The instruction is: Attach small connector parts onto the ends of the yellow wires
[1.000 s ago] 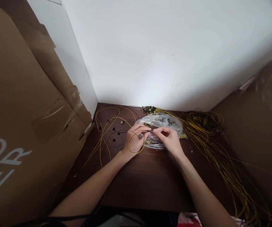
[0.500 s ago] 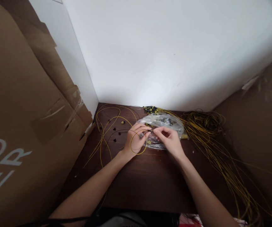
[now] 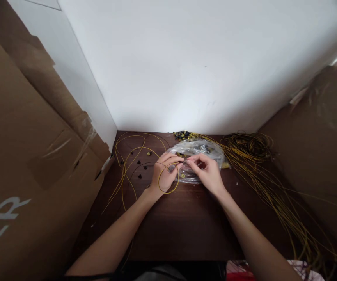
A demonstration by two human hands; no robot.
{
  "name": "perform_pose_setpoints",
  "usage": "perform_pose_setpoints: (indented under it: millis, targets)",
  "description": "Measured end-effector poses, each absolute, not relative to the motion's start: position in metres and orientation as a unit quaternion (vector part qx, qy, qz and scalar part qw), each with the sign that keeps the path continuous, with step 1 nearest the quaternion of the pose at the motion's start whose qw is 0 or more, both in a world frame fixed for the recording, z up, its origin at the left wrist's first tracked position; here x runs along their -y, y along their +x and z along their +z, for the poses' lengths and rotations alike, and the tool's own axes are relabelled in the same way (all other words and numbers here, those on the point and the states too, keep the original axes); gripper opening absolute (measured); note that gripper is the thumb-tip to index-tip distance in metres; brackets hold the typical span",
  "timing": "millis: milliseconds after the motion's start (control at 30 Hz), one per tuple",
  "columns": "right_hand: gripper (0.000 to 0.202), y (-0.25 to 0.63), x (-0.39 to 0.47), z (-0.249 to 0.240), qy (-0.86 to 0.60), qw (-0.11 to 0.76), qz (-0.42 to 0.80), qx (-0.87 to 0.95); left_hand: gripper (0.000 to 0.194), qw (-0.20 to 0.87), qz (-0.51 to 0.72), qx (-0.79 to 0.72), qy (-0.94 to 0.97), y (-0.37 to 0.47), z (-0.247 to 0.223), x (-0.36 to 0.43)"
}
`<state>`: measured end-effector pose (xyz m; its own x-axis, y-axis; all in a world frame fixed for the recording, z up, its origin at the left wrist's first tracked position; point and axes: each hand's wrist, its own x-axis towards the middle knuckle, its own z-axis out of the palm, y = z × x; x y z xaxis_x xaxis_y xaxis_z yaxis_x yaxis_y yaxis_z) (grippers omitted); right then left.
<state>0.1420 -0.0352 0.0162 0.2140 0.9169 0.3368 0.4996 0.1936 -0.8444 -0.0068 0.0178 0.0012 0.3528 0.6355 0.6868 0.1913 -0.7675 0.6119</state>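
Observation:
My left hand [image 3: 166, 171] pinches a small dark piece at the end of thin yellow and black wires; a yellow wire [image 3: 168, 192] loops over the back of that hand. Facing it, my right hand [image 3: 208, 171] has thumb and forefinger closed at the same spot, nearly touching the left fingertips. What the right fingers grip is too small to make out. Both hands are above the near part of a clear plastic bag [image 3: 218, 152] that holds small yellow and black parts. Loose yellow wires [image 3: 123, 175] curl on the table left of my left hand.
Small black parts [image 3: 139, 176] and a yellow one [image 3: 148, 153] lie on the dark table [image 3: 186, 226] at left. A long bundle of yellow wires [image 3: 262, 191] runs down the right side, coiled [image 3: 247, 146] at the back. Cardboard [image 3: 54, 164] flanks the left; a white wall [image 3: 186, 78] stands behind.
The view has shifted slightly, so everything sits a little further left. My right fingertips have come closer to the left ones at the wire end. The left hand keeps its pinch.

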Motion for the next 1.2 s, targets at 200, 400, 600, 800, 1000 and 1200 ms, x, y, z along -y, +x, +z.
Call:
perform_pose_setpoints:
  millis: [200, 400, 600, 800, 1000, 1200]
  targets:
    - [0.015, 0.142, 0.037, 0.019, -0.590, 0.489, 0.182, 0.616, 0.013, 0.229, 0.494, -0.257, 0.798, -0.007, 0.002, -0.018]
    - [0.017, 0.143, 0.036, 0.018, -0.595, 0.499, 0.260, 0.575, 0.011, 0.235, 0.492, -0.261, 0.797, -0.006, 0.001, -0.018]
    - [0.021, 0.137, 0.033, 0.015, -0.577, 0.562, 0.380, 0.455, 0.006, 0.241, 0.514, -0.267, 0.778, -0.003, 0.004, -0.016]
    - [0.025, 0.130, 0.034, 0.014, -0.576, 0.584, 0.399, 0.411, 0.007, 0.239, 0.507, -0.276, 0.781, -0.003, 0.003, -0.013]
    - [0.027, 0.125, 0.034, 0.011, -0.571, 0.595, 0.384, 0.415, 0.009, 0.231, 0.512, -0.281, 0.778, -0.003, 0.002, -0.012]
    - [0.023, 0.119, 0.035, 0.005, -0.557, 0.613, 0.373, 0.418, 0.007, 0.226, 0.516, -0.285, 0.775, -0.002, 0.002, -0.011]
